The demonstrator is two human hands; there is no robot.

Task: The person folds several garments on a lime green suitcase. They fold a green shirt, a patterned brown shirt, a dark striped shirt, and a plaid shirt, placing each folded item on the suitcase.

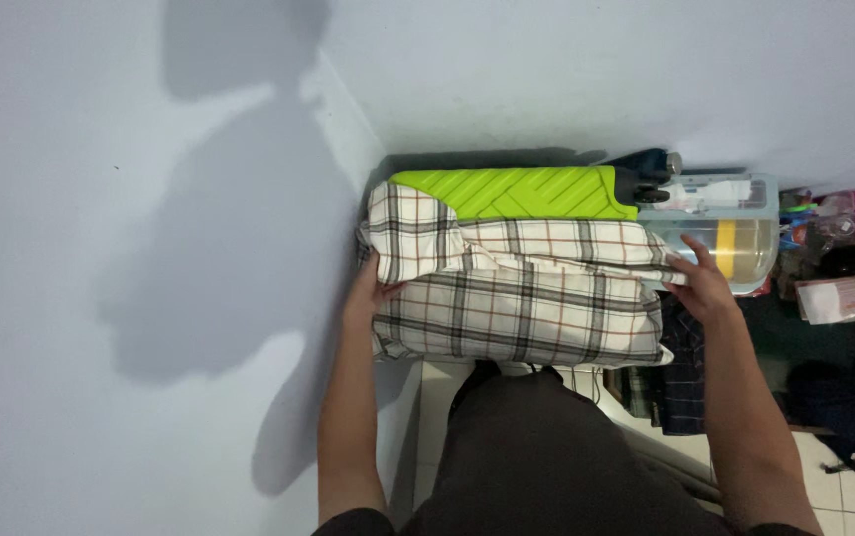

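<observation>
Gripping a folded plaid cloth (517, 298) at both short ends, directly in front of the body and against a lime-green ribbed suitcase (517, 192) lying in the corner of the pale wall (100, 199). Left hand (366, 290) clasped on the left edge, hemmed close by the wall. Right hand (700, 283) spread over the right edge, fingers partly open, just beside a clear plastic box (735, 238); dark clutter crowding that side.

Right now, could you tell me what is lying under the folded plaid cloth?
A lime-green ribbed case shows beyond the plaid cloth, which both hands hold. The cloth hides how far under the case runs.
</observation>
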